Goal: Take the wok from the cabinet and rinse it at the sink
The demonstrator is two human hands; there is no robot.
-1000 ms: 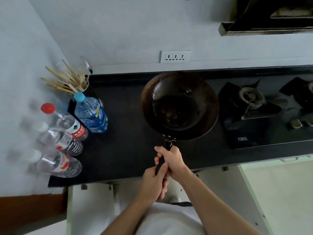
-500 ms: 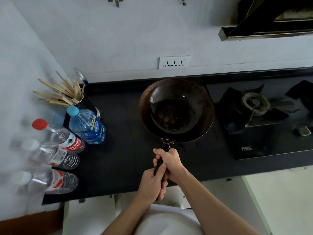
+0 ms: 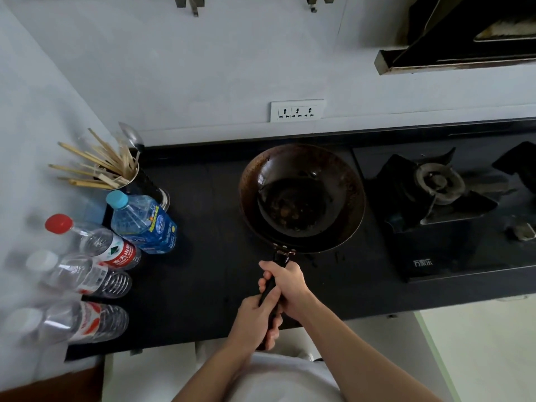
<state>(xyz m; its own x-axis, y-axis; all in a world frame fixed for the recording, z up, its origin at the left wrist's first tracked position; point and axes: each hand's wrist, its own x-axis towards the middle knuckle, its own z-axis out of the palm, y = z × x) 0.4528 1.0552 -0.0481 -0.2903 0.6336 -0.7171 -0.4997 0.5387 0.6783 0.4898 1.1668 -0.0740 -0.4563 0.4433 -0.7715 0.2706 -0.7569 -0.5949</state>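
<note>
Both hands on the wok handle: right hand wrapped tight around it up by the rivets, left hand clamped around the tail end nearer the body. Each grip is fully closed on the handle, nothing else held. Wok sits over the dark desk, centre of view, just left of the gas burner; can't tell if the base is touching the desk or hovering just above. A second, smaller dark pan or residue patch shows inside the bowl, hard to say which. No sink in view, so my read is this is the carry step. Advice: keep the two-hand hold, front hand takes the weight, rear hand stops roll. Keep the rim level so whatever's inside doesn't slide. Swinging left, clear the blue bottle, the other water bottles and the chopstick holder; they look easy to topple. Going right, stay off the burner grate.
</note>
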